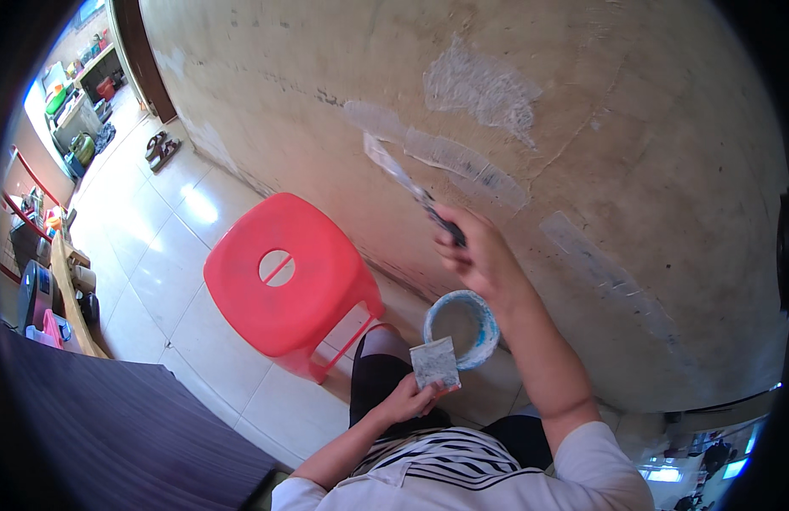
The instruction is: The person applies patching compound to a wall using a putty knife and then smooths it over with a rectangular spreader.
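gripping with the right hand [475,254] the dark handle of a putty knife [403,177], with fingers closed around it and the whitish blade directed up and to the left of this grip. not possible to tell if touching the wall [684,187]. can see above and beyond the blade some white patches [479,89] on this wall. holding with the left hand [409,400], lower and to the left of the right grip, a smeared square plate [434,364], pinched at its near edge. just beyond this plate, below the right hand, can see a round bucket [490,334]; farther left of both grips, a red stool [318,281].
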A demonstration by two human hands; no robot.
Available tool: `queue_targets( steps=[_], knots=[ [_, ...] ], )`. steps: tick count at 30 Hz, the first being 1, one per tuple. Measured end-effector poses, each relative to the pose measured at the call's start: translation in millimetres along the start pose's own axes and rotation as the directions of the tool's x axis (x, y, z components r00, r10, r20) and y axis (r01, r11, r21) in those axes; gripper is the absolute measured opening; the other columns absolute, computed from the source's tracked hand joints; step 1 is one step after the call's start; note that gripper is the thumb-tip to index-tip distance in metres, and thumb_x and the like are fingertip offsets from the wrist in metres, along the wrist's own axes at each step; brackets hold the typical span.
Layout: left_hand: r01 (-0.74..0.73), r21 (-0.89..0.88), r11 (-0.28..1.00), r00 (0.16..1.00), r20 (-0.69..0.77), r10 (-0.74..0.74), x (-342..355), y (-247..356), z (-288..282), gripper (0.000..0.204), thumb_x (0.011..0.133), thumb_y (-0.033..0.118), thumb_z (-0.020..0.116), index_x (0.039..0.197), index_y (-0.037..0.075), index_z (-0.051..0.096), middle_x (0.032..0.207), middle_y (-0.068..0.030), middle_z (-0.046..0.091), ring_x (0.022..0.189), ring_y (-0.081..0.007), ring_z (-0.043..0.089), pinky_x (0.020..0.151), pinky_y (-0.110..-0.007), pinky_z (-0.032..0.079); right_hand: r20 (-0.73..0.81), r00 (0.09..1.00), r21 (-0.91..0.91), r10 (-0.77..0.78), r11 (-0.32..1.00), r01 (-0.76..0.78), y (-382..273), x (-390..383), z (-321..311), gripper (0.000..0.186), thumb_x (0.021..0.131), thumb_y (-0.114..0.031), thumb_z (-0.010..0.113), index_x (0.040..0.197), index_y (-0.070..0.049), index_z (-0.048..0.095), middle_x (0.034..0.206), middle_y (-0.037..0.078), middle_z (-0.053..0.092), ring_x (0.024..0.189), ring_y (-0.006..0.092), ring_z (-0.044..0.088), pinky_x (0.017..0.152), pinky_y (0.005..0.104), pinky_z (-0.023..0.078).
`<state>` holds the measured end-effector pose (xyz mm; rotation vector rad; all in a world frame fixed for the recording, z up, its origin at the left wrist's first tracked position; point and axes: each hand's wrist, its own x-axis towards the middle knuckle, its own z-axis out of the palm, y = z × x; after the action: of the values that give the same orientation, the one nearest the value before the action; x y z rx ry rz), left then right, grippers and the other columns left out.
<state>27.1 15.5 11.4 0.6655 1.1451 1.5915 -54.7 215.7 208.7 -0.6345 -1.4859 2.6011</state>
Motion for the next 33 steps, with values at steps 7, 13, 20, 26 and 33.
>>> queue_targets(
  steps=[7,13,20,26,33],
  knots=[
    [0.009,0.005,1.0,0.998,-0.061,-0.008,-4,-6,1,0.031,0.103,0.025,0.044,0.113,0.0,0.059,0.076,-0.0024,0.058,0.049,-0.0089,0.046,0.047,-0.026,0.04,-0.04,0.998,0.084,-0.048,0.995,0.051,-3,17,-15,0.018,0.096,-0.025,0.059,0.093,-0.008,0.054,0.065,-0.005,0.046,0.044,0.0015,0.029,0.039,0.0187,0.02],
    [0.032,0.027,0.999,0.999,-0.024,-0.031,-3,-3,-2,0.029,0.103,0.023,0.046,0.115,-0.001,0.057,0.09,-0.0071,0.066,0.052,-0.0113,0.051,0.047,-0.026,0.043,-0.121,0.991,0.161,-0.062,0.984,0.081,-13,-81,-77,0.018,0.094,-0.024,0.061,0.095,-0.006,0.057,0.064,-0.004,0.045,0.044,0.0025,0.029,0.04,0.0189,0.019],
    [0.025,0.03,0.999,1.0,-0.016,-0.025,-1,-3,-1,0.033,0.103,0.026,0.045,0.116,0.0,0.059,0.091,-0.0045,0.067,0.05,-0.0079,0.048,0.047,-0.024,0.042,-0.25,0.965,0.1,-0.082,0.989,0.11,-4,-148,-102,0.021,0.094,-0.025,0.06,0.098,-0.004,0.058,0.063,-0.004,0.043,0.045,0.0022,0.028,0.039,0.0193,0.018],
    [0.056,0.024,0.998,0.998,-0.033,-0.056,-4,11,4,0.032,0.102,0.024,0.046,0.117,-0.001,0.058,0.098,-0.0065,0.069,0.051,-0.0083,0.049,0.047,-0.024,0.043,-0.124,0.991,0.133,-0.059,0.988,0.075,-17,-100,-89,0.024,0.096,-0.026,0.058,0.102,-0.003,0.058,0.063,-0.005,0.042,0.044,0.0012,0.027,0.038,0.0186,0.019],
    [0.034,0.05,0.998,0.997,-0.063,-0.031,-4,8,5,0.033,0.102,0.031,0.049,0.111,0.001,0.06,0.07,-0.0039,0.057,0.049,-0.0116,0.051,0.047,-0.025,0.041,-0.235,0.97,0.184,-0.061,0.977,0.106,-20,-146,-139,0.025,0.097,-0.025,0.057,0.104,-0.001,0.057,0.062,-0.005,0.043,0.042,0.0002,0.027,0.036,0.0167,0.019]
  ],
)
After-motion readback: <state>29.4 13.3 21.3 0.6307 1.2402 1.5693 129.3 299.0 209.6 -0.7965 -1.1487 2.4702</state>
